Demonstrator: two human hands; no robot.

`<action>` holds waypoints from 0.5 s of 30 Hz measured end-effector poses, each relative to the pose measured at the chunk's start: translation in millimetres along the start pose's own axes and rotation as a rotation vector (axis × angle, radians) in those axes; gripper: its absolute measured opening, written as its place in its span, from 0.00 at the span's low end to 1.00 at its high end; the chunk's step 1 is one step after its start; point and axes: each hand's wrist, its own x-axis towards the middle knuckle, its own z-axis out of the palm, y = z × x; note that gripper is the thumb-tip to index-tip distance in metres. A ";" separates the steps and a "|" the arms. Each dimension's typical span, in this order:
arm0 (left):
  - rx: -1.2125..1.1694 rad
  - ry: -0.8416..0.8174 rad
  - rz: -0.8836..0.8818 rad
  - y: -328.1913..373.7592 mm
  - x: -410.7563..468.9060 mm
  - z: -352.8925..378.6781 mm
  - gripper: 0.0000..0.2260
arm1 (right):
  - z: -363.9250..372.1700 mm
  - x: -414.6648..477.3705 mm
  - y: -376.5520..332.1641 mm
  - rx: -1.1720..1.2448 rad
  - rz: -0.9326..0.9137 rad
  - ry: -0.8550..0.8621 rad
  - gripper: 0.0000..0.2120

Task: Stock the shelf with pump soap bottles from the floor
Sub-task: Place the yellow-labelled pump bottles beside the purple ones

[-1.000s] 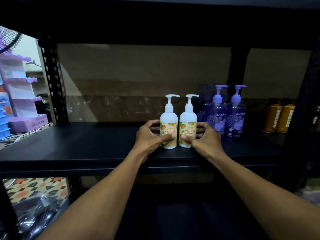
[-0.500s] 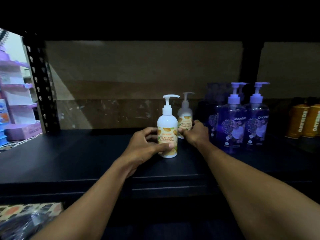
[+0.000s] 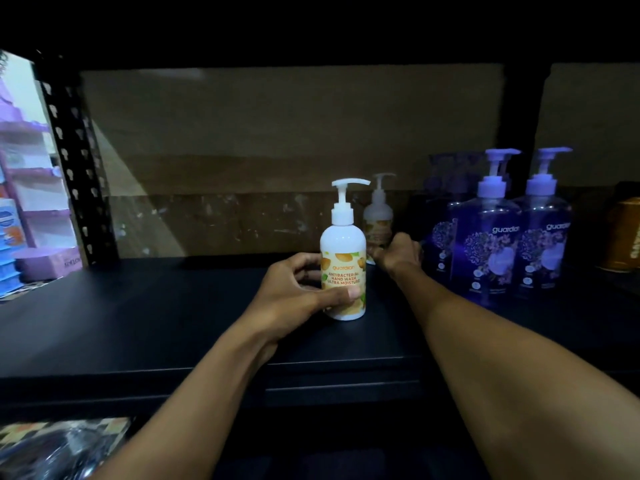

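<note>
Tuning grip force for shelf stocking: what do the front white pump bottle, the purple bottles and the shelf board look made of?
Front white bottle: opaque plastic, glossy, soft highlight on its shoulder. Purple bottles: clear plastic probably, see-through with glints; glass not excluded. Shelf board: matte black, likely painted metal or laminate; dim light leaves it open.

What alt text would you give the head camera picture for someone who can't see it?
A person's left hand grips a white pump bottle of antibacterial hand wash standing on a dark shelf, while the right hand holds a second white bottle farther back. Purple pump bottles stand to the right.
</note>
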 end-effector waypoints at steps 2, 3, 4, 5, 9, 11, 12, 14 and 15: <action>-0.006 0.006 0.001 0.4 -1.2 0.1 0.19 | -0.1 -0.9 -0.5 0.002 0.002 -0.007 0.20; -0.006 0.010 0.000 0.5 -1.4 0.0 0.19 | -0.1 -1.3 -0.7 0.007 0.003 -0.010 0.20; -0.005 0.012 -0.002 0.4 -1.3 0.0 0.20 | 0.2 -0.9 -0.4 0.015 0.005 -0.013 0.20; -0.005 0.015 -0.004 0.8 -1.3 0.1 0.20 | -0.2 -1.3 -0.5 0.018 0.002 -0.015 0.20; -0.002 0.028 -0.012 1.5 -0.9 -0.1 0.22 | -1.8 -4.1 -1.7 0.017 0.003 -0.015 0.20; 0.002 0.033 -0.015 1.2 -1.0 0.0 0.22 | -1.8 -4.7 -2.2 0.021 0.007 -0.015 0.20; 0.004 0.033 -0.014 0.9 -1.0 0.1 0.22 | -1.8 -4.8 -2.5 0.022 0.008 -0.015 0.19; 0.009 0.037 -0.010 0.4 -0.6 -0.2 0.23 | -1.7 -5.5 -3.1 0.010 0.010 -0.018 0.18; 0.010 0.038 -0.009 0.4 -0.5 -0.2 0.23 | -2.0 -6.4 -3.2 0.001 0.008 -0.020 0.18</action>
